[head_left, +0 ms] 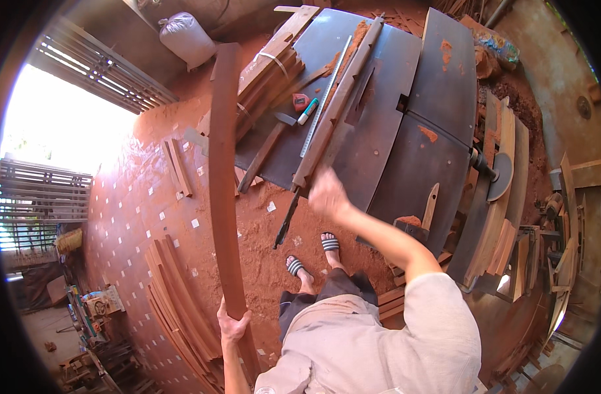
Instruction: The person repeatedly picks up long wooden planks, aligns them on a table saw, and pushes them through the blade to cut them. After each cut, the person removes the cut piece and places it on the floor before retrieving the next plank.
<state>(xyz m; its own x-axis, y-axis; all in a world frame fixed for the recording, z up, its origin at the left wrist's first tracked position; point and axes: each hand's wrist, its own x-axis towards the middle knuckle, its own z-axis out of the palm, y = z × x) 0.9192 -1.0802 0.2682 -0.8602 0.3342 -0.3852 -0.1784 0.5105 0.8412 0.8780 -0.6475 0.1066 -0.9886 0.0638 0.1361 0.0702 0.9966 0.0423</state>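
My left hand (232,325) grips the near end of a long reddish-brown wooden plank (223,177), which stretches away from me over the sawdust floor. My right hand (326,194) is blurred, reaching out at the near edge of the dark metal saw table (392,131). It hovers beside a long wooden fence strip (333,111) lying on the table and holds nothing that I can see. My sandalled feet (313,257) stand just below the table edge.
On the table lie a metal ruler (321,105), a small red object (300,101) and a stack of boards (267,72). Curved wooden slats (175,295) lie on the floor at left, more planks (501,190) lean at right, and a white sack (187,38) sits at the back.
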